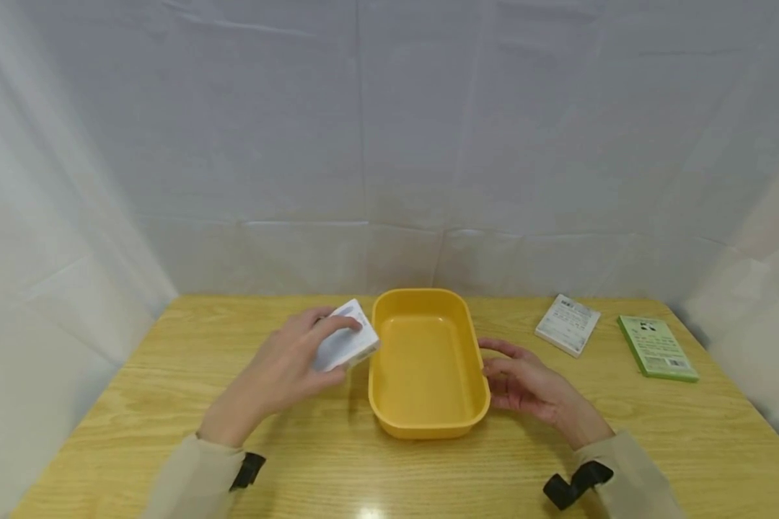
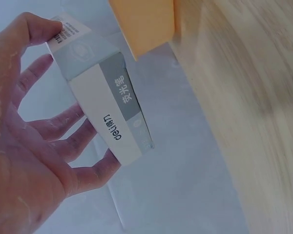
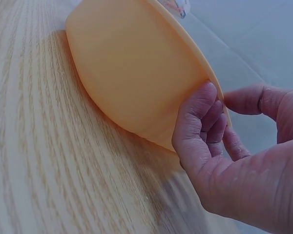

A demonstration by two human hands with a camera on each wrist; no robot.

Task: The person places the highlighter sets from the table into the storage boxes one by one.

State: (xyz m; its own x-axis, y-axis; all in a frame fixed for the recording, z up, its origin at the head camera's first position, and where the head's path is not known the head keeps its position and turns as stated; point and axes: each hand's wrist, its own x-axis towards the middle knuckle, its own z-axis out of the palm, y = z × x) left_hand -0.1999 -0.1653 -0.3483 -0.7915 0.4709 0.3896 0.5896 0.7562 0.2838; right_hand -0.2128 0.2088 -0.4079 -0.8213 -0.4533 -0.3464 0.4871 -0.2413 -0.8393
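My left hand (image 1: 292, 360) grips a white and grey highlighter box (image 1: 350, 337), held tilted above the table beside the left rim of a yellow plastic bin (image 1: 428, 425). In the left wrist view, the box (image 2: 105, 105) shows "deli" lettering on its side, with the thumb at one end and fingertips along its far side. On the bin's other side, my right hand (image 1: 526, 386) has its fingers bent at the right rim. The right wrist view shows its fingertips (image 3: 205, 95) on the outside of the bin wall (image 3: 127, 63), with another digit against the rim. The bin's visible floor is bare.
A white printed box (image 1: 568, 326) lies on the table (image 1: 311, 476) to the right of the bin. Farther right lies a green box (image 1: 658, 349), close to the table's right edge. Pale sheeting (image 1: 415, 144) hangs behind the table and along both sides.
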